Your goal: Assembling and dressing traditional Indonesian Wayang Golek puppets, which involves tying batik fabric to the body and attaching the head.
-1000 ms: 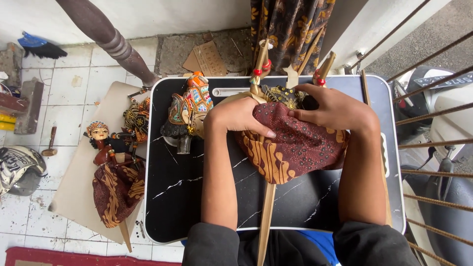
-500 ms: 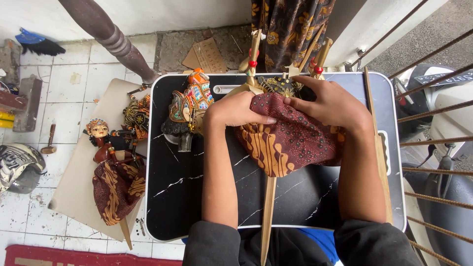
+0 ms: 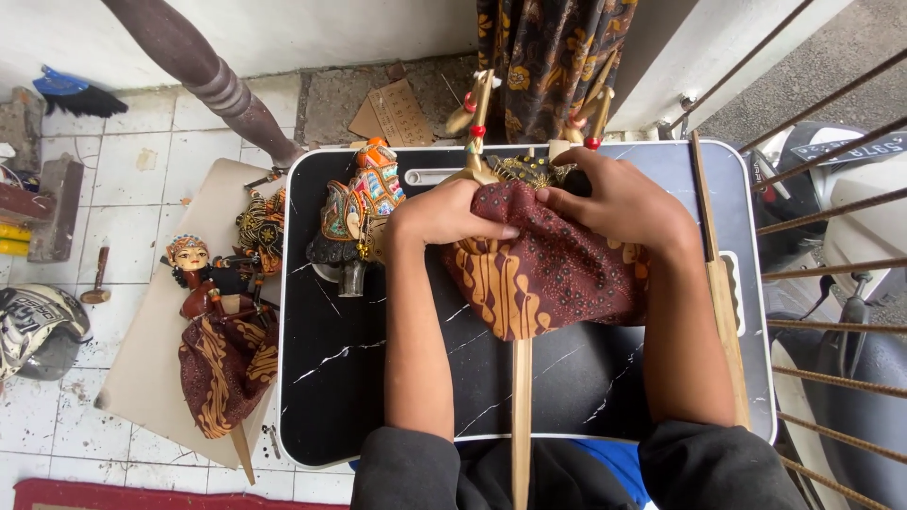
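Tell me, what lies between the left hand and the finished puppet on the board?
In the head view, a painted puppet head stands on the black table between the left hand and the finished puppet.

Both hands are gripping a rod puppet's batik skirt (image 3: 553, 269) on the black tray table (image 3: 378, 378): left hand (image 3: 444, 215), right hand (image 3: 619, 196). Painted puppet head (image 3: 357, 203) lying left of skirt.

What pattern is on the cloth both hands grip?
Maroon batik cloth, dotted, with an orange striped panel; head view.

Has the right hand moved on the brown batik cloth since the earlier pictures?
Cannot tell: the right hand lies on the batik cloth near the black tray's far edge, much as before.
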